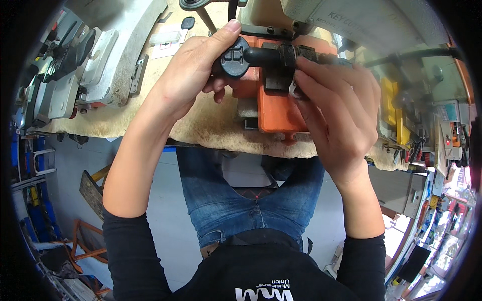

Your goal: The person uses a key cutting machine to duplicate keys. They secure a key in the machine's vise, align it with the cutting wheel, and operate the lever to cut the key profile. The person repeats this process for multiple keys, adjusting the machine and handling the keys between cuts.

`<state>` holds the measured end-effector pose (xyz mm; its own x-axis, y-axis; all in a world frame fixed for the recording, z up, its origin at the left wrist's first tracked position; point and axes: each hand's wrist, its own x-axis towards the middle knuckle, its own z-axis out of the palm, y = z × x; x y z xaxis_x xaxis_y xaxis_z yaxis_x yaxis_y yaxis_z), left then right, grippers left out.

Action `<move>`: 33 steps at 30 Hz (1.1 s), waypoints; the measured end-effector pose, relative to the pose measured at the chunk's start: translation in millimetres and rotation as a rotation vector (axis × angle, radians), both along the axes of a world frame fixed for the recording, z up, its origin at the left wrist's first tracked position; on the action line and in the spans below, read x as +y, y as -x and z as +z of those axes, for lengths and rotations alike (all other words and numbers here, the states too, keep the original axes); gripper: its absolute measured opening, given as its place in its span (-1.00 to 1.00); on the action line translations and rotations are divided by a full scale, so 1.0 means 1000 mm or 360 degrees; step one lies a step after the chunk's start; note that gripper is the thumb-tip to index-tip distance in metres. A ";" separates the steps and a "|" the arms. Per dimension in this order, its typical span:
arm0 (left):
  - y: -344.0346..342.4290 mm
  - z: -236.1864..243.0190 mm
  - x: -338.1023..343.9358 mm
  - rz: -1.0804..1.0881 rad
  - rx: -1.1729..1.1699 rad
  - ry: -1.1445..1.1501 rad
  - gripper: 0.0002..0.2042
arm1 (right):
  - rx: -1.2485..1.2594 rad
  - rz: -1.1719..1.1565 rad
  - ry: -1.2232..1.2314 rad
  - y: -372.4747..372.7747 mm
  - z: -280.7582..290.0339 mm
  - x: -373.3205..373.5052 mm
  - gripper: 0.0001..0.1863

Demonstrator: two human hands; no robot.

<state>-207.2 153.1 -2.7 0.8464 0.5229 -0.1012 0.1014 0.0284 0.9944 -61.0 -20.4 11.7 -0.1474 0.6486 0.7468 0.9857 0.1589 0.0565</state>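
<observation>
My left hand [196, 67] is closed round a black round knob [234, 59] on the shaft of a black clamp [281, 62]. The clamp sits on an orange metal machine base [280, 114]. At the clamp's right side, my right hand [341, 108] has bent fingers pressed against it and holds a small silvery metal piece [294, 91], possibly a key, partly hidden by the fingers. A black-headed key [188, 23] lies on the worktop [201, 128] beyond my left hand, beside a small white card [165, 46].
A large grey machine housing [366, 17] stands at the back right, with a black cable. More metal machines [100, 70] fill the left. Yellow parts [391, 110] and tools lie to the right. My legs are under the worktop's front edge.
</observation>
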 end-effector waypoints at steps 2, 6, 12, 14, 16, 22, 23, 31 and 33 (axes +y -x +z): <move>0.002 -0.010 -0.001 0.0102 -0.0137 -0.0249 -0.41 | 0.0037 -0.0005 0.0060 -0.001 0.003 0.002 -0.72; 0.008 -0.019 -0.008 0.0346 -0.0515 -0.1060 -0.63 | 0.0101 -0.0060 0.0221 -0.002 0.009 -0.002 -0.69; 0.013 -0.014 -0.001 0.0313 -0.0516 -0.2061 -0.73 | 0.0191 0.0054 0.0261 -0.007 0.013 0.001 -0.71; 0.011 -0.014 0.001 0.0263 -0.0440 -0.1722 -0.80 | 0.0111 0.0074 0.0227 -0.010 0.009 0.001 -0.72; 0.009 -0.015 0.003 0.0196 -0.0398 -0.1389 -0.81 | 0.0073 0.0072 0.0206 -0.011 0.006 0.001 -0.72; 0.010 -0.014 0.000 0.0113 -0.0391 -0.0974 -0.81 | 0.0083 0.0062 0.0222 -0.009 0.007 0.000 -0.71; 0.011 -0.015 0.000 0.0123 -0.0397 -0.0995 -0.82 | 0.0078 0.0061 0.0226 -0.008 0.007 0.000 -0.71; 0.008 -0.030 0.020 0.0317 -0.0779 -0.2506 -0.59 | 0.0025 0.0023 0.0123 -0.005 -0.001 0.002 -0.67; 0.004 -0.026 0.019 0.0289 -0.0755 -0.2479 -0.60 | 0.0013 0.0012 0.0086 -0.011 0.000 0.000 -0.67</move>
<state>-211.0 171.7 -28.5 0.5661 -0.0441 0.8232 -0.0961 -0.9953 0.0128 -50.2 -20.8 11.7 -0.1463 0.6871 0.7117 0.9848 0.1689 0.0394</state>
